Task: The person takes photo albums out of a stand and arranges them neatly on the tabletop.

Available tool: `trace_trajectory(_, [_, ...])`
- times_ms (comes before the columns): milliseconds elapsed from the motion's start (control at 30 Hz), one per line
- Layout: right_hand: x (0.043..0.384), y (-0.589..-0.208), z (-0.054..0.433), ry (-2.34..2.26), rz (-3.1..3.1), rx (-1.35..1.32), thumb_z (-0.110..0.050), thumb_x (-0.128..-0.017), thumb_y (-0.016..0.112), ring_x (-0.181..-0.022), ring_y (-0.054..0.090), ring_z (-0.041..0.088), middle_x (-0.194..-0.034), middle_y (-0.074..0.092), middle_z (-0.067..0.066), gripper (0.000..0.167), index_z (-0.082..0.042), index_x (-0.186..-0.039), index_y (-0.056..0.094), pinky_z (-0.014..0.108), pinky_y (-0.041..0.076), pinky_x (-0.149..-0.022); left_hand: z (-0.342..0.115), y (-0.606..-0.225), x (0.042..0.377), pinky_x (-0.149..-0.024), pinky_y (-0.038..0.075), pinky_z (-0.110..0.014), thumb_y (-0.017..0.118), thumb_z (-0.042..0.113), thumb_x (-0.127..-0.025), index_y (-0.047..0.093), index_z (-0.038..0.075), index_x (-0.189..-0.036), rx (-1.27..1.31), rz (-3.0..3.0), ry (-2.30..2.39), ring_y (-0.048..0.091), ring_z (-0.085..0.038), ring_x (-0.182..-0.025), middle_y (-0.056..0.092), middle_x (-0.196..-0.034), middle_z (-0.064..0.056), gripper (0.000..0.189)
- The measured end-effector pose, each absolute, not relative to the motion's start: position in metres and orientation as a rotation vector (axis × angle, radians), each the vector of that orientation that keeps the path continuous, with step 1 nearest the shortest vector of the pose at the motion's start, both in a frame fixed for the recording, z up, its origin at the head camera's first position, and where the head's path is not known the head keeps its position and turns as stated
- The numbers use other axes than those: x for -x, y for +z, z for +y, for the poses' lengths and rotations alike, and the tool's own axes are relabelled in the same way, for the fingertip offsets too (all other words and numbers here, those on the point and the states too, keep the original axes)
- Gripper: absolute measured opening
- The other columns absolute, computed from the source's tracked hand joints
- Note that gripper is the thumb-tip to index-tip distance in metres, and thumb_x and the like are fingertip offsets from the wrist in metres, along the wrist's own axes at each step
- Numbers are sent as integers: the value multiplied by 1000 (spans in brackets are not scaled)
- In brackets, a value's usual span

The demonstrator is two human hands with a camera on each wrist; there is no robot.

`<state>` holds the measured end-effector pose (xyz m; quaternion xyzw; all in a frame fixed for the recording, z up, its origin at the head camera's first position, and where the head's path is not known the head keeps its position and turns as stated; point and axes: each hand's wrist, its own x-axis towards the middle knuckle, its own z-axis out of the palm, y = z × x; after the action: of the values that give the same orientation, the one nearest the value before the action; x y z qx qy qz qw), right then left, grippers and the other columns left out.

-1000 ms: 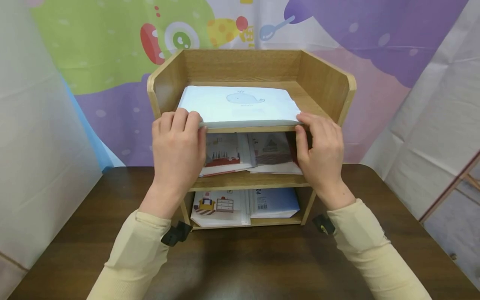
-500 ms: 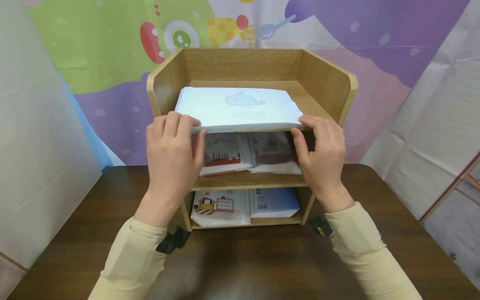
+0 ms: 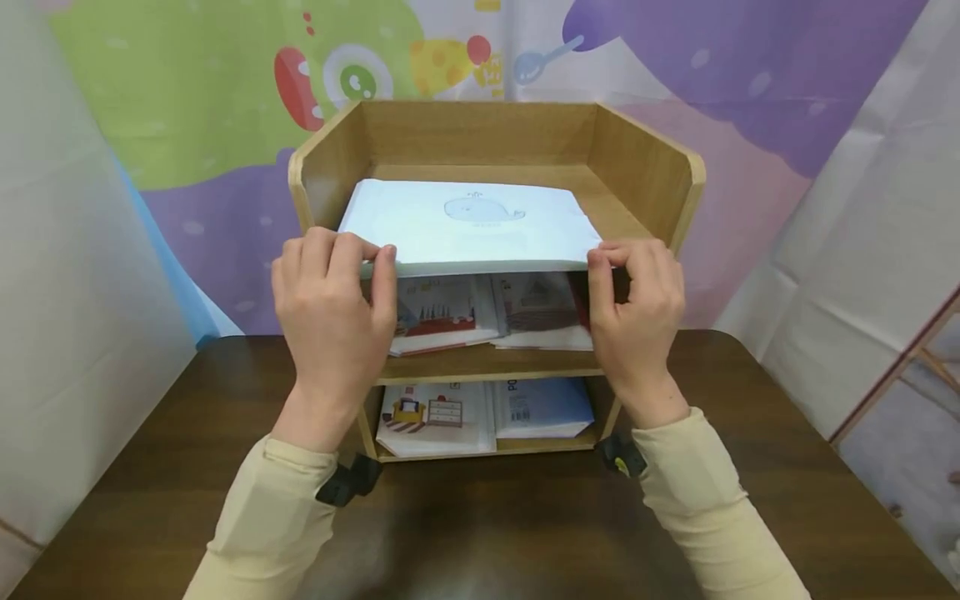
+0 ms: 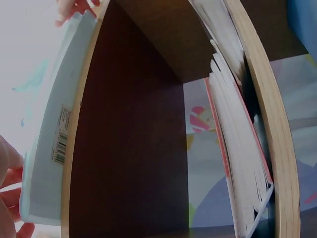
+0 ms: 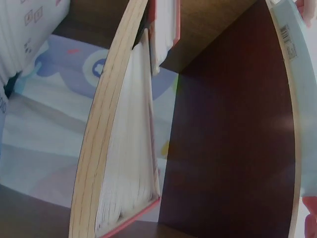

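A white book (image 3: 472,225) with a whale drawing on its cover lies on the top shelf of the wooden rack, its front edge reaching the shelf's front. My left hand (image 3: 326,308) pinches its front left corner between thumb and fingers. At the front right corner, my right hand (image 3: 641,308) pinches it the same way. The left wrist view shows the book's pale blue spine (image 4: 47,144) with a barcode label, lying along the shelf edge. In the right wrist view the spine (image 5: 302,89) runs down the right side.
The wooden rack (image 3: 648,167) stands on a dark brown table (image 3: 480,525). Its middle shelf (image 3: 487,364) bears two picture-covered books. More lie on the bottom level, including a blue one (image 3: 543,408). A printed curtain (image 3: 225,117) hangs behind.
The book has slid a little toward me and its front edge now covers the top shelf's edge. Both hands came along, and their thumbs moved up against the book's edge.
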<state>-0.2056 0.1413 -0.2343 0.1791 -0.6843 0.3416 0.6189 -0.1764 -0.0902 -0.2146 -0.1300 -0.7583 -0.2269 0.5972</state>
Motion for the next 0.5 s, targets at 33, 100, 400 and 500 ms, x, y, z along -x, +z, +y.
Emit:
trace_trajectory(33, [205,-234,140,797,-1568,-401,-22,-86,59,-79,58,29,-80,64,11,26,1,-73,59,40,37,-71,-90,-214,176,-74,36,-46,54,19,-89,56,-1,-76,285,-1753,-551,45,-36,-78,50,-80,-17,24])
trace_trajectory(100, [205,-233,139,822,-1557,-375,-19,-84,61,-79,58,28,-79,64,11,23,1,-72,59,39,37,-71,-88,-213,177,-74,36,-45,54,19,-88,56,-1,-75,245,-1745,-599,44,-36,-79,50,-82,-18,24])
trace_trajectory(400, [205,-232,133,935,-1534,-263,-19,-82,63,-79,58,24,-77,64,9,24,0,-67,58,31,36,-76,-87,-213,180,-74,36,-43,53,18,-87,53,-2,-77,105,-1763,-795,41,-34,-86,46,-88,-18,22])
trace_trajectory(500, [205,-233,133,957,-1532,-254,-18,-81,63,-79,58,23,-77,64,9,23,0,-67,59,30,36,-77,-88,-214,181,-75,36,-42,52,17,-86,53,-2,-79,100,-1760,-811,41,-34,-88,46,-90,-19,20])
